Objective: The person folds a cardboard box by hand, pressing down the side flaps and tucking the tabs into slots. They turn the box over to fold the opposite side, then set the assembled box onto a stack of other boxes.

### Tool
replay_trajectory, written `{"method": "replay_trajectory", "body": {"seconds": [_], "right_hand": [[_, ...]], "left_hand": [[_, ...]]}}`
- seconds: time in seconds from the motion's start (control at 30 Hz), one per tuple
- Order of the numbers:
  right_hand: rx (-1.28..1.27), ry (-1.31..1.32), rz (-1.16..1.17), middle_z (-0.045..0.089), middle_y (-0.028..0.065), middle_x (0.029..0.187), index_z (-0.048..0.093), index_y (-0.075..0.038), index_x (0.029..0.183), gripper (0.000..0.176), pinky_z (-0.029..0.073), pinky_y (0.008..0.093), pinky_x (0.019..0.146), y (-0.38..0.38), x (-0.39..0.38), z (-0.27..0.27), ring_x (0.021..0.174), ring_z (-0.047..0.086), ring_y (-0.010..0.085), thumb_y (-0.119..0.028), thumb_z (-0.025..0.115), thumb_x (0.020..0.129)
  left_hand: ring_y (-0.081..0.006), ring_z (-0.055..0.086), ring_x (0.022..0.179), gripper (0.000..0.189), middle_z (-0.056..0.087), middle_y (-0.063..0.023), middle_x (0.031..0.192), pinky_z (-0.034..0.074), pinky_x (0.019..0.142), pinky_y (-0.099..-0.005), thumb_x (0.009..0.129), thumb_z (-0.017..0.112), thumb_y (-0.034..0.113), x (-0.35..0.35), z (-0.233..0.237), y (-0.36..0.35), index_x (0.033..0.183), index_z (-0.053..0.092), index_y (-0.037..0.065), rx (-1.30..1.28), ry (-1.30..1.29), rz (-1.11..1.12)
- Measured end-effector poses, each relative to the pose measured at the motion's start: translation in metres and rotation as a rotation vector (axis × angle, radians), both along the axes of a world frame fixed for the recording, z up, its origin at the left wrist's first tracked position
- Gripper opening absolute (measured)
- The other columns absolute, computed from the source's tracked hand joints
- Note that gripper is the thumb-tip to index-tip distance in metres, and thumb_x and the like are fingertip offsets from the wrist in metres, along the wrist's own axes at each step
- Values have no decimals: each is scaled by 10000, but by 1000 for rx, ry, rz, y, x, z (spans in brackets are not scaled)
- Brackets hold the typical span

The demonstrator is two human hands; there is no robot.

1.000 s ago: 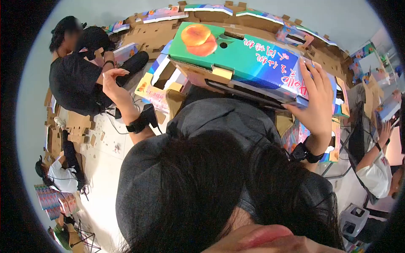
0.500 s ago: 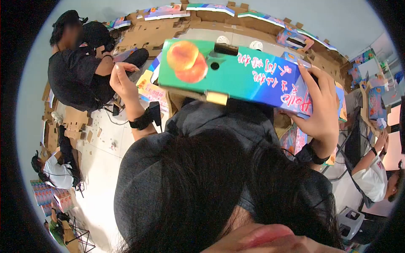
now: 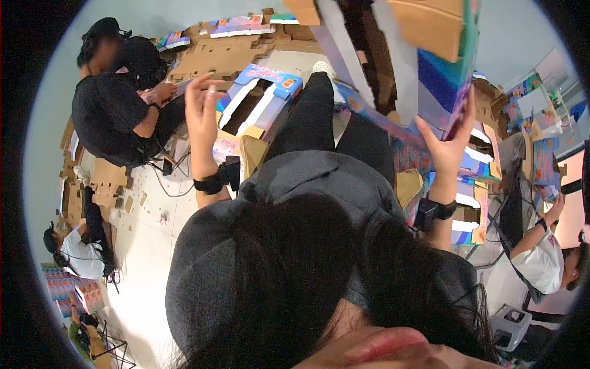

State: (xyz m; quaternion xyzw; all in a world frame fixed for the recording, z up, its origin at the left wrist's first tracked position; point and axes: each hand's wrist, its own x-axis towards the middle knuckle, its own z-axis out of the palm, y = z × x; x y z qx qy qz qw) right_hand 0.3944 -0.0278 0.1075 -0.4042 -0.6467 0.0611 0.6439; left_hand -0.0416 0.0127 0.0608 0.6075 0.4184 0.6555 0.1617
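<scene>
My right hand (image 3: 445,144) grips a printed cardboard fruit box (image 3: 439,86) by its lower right edge, with the thumb on the near side. The box is raised and tilted at the upper right, cut off by the top of the view. Its slotted opening and brown inner flaps face me. My left hand (image 3: 203,114) is up on the left, fingers loosely bent and apart, holding nothing. Just right of it, apart from the fingers, stands a similar blue-and-white box (image 3: 267,77) with a long opening.
More printed boxes (image 3: 470,209) are stacked to my right. Flattened cardboard (image 3: 227,46) lies along the wall. A person in black (image 3: 110,117) sits at the left with a cable nearby; others sit at both sides. A white stool (image 3: 511,325) stands at the lower right.
The box has swung from lying level before me to tilted up at the upper right, turning its opening toward me. My left hand rose slightly; the box beside it came into sight.
</scene>
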Motion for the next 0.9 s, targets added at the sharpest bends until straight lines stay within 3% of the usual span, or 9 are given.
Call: {"method": "replay_trajectory", "body": {"seconds": [0.07, 0.1, 0.2, 0.3, 0.4, 0.47, 0.73, 0.83, 0.9], "right_hand": [[-54, 194, 121, 417, 129, 1417, 304, -39, 1482, 1008, 384, 382, 1052, 3, -8, -13, 1248, 470, 239, -128, 871, 654], [-121, 234, 143, 446, 124, 1387, 323, -41, 1468, 969, 394, 378, 1040, 5, -5, -21, 1227, 487, 237, -114, 858, 663], [-326, 409, 228, 518, 109, 1305, 378, -45, 1422, 860, 420, 368, 1010, 7, 7, -48, 1172, 527, 228, -79, 823, 687], [-471, 619, 330, 549, 95, 1246, 429, -52, 1372, 755, 439, 355, 980, 5, 13, -73, 1125, 550, 218, -75, 792, 710], [-541, 707, 354, 546, 95, 1250, 417, -57, 1381, 775, 443, 359, 978, 5, 13, -99, 1132, 548, 224, -74, 794, 704], [-569, 714, 379, 544, 93, 1255, 394, -61, 1401, 803, 444, 361, 979, 3, 14, -111, 1142, 541, 224, -76, 792, 704], [-719, 604, 416, 529, 79, 1309, 392, -65, 1420, 828, 406, 358, 1017, -1, 45, -133, 1203, 511, 212, -97, 793, 697], [-829, 601, 553, 539, 71, 1306, 397, -56, 1421, 848, 419, 343, 999, -5, 67, -131, 1193, 520, 193, -80, 813, 682], [-919, 428, 545, 572, 56, 1251, 413, -46, 1413, 853, 433, 337, 978, -5, 70, -127, 1144, 545, 185, -72, 832, 671]], "left_hand": [[-200, 624, 967, 363, 624, -143, 1148, 475, 885, -332, 978, 521, 188, 11, 5, -6, 1285, 479, -1, -95, 85, -115], [-222, 606, 1042, 523, 602, -145, 1237, 442, 954, -371, 914, 604, 190, 7, -1, 0, 1377, 430, 21, -159, 130, -172], [-242, 563, 1145, 749, 556, -160, 1313, 397, 1014, -394, 850, 685, 222, 19, -3, 0, 1482, 320, 50, -207, 272, -282], [-296, 425, 1338, 1074, 425, -194, 1452, 305, 1111, -424, 739, 806, 313, 39, -16, 9, 1552, 144, 80, -308, 273, -523], [-307, 360, 1391, 1145, 369, -202, 1498, 254, 1144, -420, 704, 838, 314, 65, -26, 8, 1558, 110, 89, -343, 287, -697], [-284, 326, 1413, 1188, 325, -185, 1529, 231, 1155, -393, 676, 862, 245, 84, -39, 12, 1560, 85, 83, -429, 129, -807], [-230, 389, 1358, 1126, 386, -120, 1491, 284, 1124, -386, 628, 887, 138, 105, -49, 13, 1524, 215, 20, -541, 33, -851], [-224, 399, 1349, 1123, 396, -115, 1484, 289, 1120, -391, 629, 889, 140, 103, -57, 15, 1522, 220, 19, -515, 25, -855], [-225, 390, 1355, 1135, 388, -116, 1490, 282, 1124, -394, 626, 892, 147, 102, -54, 14, 1525, 211, 21, -508, 26, -868]]}}
